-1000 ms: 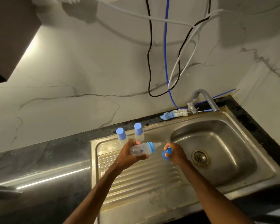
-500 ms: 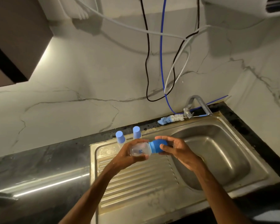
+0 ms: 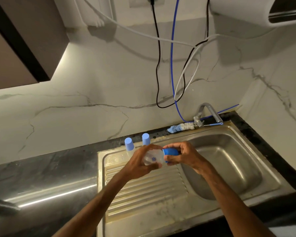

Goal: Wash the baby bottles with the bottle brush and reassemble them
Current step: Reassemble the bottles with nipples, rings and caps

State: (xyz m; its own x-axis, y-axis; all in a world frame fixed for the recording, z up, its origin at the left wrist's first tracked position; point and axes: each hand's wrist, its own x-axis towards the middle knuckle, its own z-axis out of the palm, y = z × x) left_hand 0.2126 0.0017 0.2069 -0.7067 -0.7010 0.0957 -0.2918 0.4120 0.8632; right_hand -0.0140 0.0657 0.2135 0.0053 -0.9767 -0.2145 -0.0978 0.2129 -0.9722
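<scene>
Left hand: the left hand (image 3: 140, 161) is wrapped round the clear body of the held bottle (image 3: 152, 159), which is kept on its side, neck pointing right.
Right hand: the right hand (image 3: 184, 156) is clamped on the blue cap (image 3: 171, 151), thumb below and fingers over the top; the cap is seated on the bottle's neck.
Position of the work: bottle and cap are held in the air over the ribbed drainboard (image 3: 143, 189), just left of the basin (image 3: 229, 161).
Step in hand: a cap is judged to be pressed or turned home on the bottle, so reassembly. Removal of the cap cannot be ruled out from a single view.
Next move: if closing, a firm seat is called for, then the bottle is to be stood upright beside the others.
Standing bottles: the left standing bottle (image 3: 128, 145) and the right standing bottle (image 3: 145, 139) are set capped at the back of the drainboard, near each other but apart.
Bottle brush: the bottle brush (image 3: 180, 127) is laid on the back rim, untouched, its handle passing behind the tap (image 3: 208, 111).
Count: three bottles, three blue caps, one brush, one tap, one basin.
</scene>
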